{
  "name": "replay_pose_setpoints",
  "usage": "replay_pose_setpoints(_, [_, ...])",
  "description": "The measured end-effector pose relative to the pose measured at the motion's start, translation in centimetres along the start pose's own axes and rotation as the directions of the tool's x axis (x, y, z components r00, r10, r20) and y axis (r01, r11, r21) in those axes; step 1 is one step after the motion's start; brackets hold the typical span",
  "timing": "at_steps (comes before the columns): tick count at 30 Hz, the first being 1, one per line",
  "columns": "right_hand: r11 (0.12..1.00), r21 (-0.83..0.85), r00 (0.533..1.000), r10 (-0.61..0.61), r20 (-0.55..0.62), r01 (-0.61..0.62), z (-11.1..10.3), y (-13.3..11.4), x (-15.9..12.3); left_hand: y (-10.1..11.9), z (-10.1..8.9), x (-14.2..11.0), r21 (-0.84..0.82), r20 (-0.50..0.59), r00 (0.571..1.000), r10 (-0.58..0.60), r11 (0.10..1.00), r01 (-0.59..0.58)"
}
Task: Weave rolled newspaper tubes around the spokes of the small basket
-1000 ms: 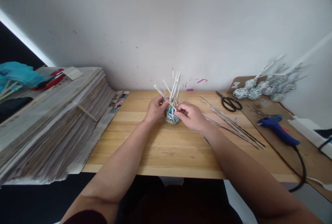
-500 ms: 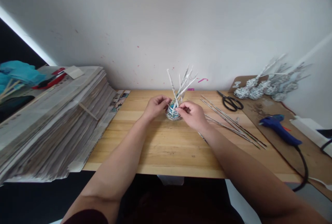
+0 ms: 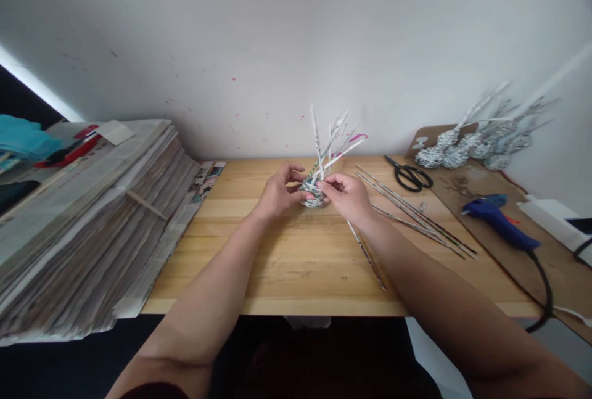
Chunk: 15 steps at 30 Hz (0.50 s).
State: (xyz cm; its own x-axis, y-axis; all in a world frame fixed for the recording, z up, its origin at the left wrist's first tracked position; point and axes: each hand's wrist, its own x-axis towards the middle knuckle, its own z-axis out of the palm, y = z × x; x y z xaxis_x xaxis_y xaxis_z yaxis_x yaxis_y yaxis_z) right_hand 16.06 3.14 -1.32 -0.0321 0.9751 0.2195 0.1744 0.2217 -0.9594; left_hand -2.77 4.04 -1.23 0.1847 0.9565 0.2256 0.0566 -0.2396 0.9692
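In front of the wall, a small round basket (image 3: 314, 203) woven from rolled paper tubes sits at the middle of the wooden table. Several white paper spokes (image 3: 319, 146) rise from its top and lean mostly right. My left hand (image 3: 281, 192) is curved round its left side, thumb against the weave and fingers behind. With thumb and forefinger pinched, my right hand (image 3: 346, 197) grips a paper tube at the basket's right front; the fingertips partly hide it. From under my right hand a loose paper tube (image 3: 365, 254) slants toward the table's front edge.
Several thin paper tubes (image 3: 416, 214) lie to the right, near black scissors (image 3: 409, 176). A blue glue gun (image 3: 502, 221) and finished woven pieces (image 3: 456, 151) rest on brown board (image 3: 476, 192). A tall newspaper stack (image 3: 106, 226) stands left, with a red-handled tool (image 3: 69, 151) on top.
The spokes swing from leaning left to leaning right as the basket turns and shifts slightly right. My left hand draws away, then closes round its side. The right hand keeps pinching.
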Motion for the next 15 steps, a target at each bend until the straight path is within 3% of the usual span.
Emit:
replay_pose_setpoints(8, [0.999, 0.046, 0.997, 0.026, 0.076, -0.029, -0.01, 0.31, 0.09, 0.28, -0.41, -0.18, 0.054, 0.003, 1.0, 0.002, 0.999, -0.002])
replay_pose_setpoints(11, [0.999, -0.012, 0.995, -0.042, 0.088, 0.043, 0.13, 0.38, -0.12, 0.19, -0.34, -0.16, 0.069, -0.045, 0.999, 0.015, 0.998, -0.012])
replay_pose_setpoints(15, [0.981, -0.123, 0.987, -0.144, 0.076, 0.153, 0.4, 0.22, -0.53, 0.15, -0.08, -0.24, 0.215, -0.091, 0.992, 0.088, 0.974, -0.066])
